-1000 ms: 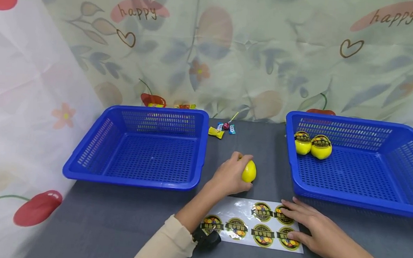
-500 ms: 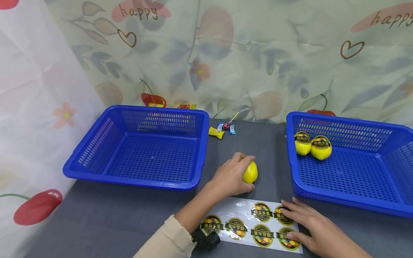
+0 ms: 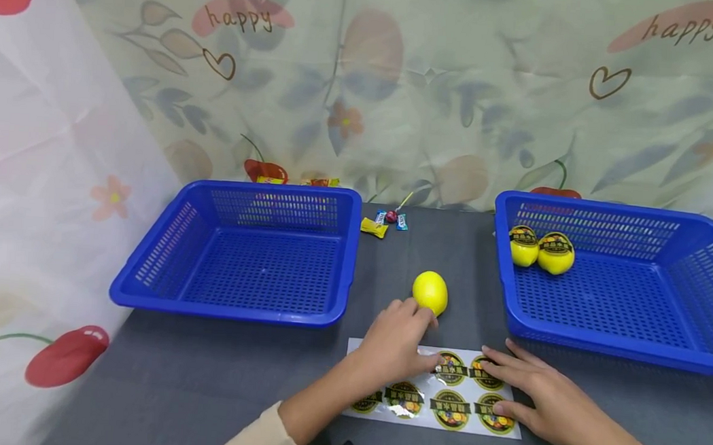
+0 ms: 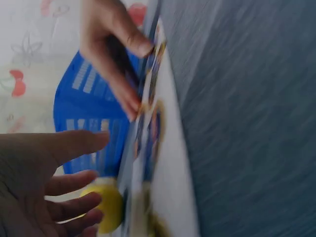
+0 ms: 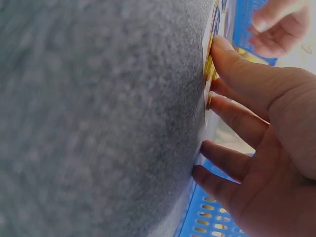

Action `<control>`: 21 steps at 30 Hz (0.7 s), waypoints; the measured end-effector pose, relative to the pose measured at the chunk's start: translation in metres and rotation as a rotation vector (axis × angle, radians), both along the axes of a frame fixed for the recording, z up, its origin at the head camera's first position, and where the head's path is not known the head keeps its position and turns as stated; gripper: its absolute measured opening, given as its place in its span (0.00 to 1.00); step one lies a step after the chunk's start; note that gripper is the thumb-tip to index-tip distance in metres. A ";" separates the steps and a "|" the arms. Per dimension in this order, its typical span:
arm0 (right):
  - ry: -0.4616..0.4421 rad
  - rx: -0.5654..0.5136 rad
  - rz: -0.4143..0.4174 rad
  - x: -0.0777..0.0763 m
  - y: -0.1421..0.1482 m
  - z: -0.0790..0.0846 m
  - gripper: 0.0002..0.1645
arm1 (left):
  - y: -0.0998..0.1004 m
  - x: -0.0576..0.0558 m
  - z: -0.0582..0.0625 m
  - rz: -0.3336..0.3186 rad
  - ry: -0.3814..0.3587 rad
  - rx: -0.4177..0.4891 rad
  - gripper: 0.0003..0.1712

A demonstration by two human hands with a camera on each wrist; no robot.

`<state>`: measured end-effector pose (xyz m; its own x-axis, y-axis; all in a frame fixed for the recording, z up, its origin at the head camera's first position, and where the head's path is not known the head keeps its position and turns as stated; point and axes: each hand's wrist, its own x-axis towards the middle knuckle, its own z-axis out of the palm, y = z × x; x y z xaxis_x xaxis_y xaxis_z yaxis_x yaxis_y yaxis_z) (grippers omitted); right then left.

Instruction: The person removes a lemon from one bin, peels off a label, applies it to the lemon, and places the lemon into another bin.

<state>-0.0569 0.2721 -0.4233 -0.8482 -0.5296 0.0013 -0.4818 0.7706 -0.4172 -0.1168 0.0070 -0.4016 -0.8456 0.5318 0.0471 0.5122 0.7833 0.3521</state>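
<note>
A yellow lemon sits on the grey table between two blue baskets. My left hand is just in front of it, above the sticker sheet, with fingers loosely bent and thumb apart. In the left wrist view that hand holds nothing; the lemon shows behind its fingers, and whether they touch is unclear. The white sheet carries several round black-and-gold fruit stickers. On its right end rests my right hand, fingers spread. In the right wrist view, its thumb lies on the sheet's edge.
Two stickered lemons sit in the left corner of the right blue basket. The left blue basket stands across from it. Wrapped candies and a lollipop lie at the back, before a patterned curtain.
My left hand has let go of the lemon and moved back toward me, over the sticker sheet. The lemon now stands by itself. My right hand has stayed in place.
</note>
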 end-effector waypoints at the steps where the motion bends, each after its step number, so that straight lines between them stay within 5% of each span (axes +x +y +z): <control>1: -0.003 0.001 0.001 0.000 0.000 0.000 0.35 | 0.001 0.002 -0.002 -0.030 -0.009 -0.026 0.28; 5: -0.007 -0.005 0.019 0.000 -0.003 0.001 0.34 | 0.006 0.007 -0.010 -0.100 -0.026 -0.084 0.28; 12: -0.026 -0.009 0.028 -0.002 -0.005 0.003 0.34 | 0.013 0.006 -0.014 -0.095 -0.029 -0.110 0.27; 21: -0.012 -0.022 0.042 -0.003 -0.005 0.001 0.35 | 0.011 0.005 -0.017 -0.165 -0.035 -0.040 0.20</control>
<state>-0.0598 0.2672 -0.4221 -0.8255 -0.5644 0.0031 -0.5081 0.7406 -0.4397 -0.1116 0.0180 -0.4182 -0.7477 0.6640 -0.0049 0.6226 0.7036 0.3426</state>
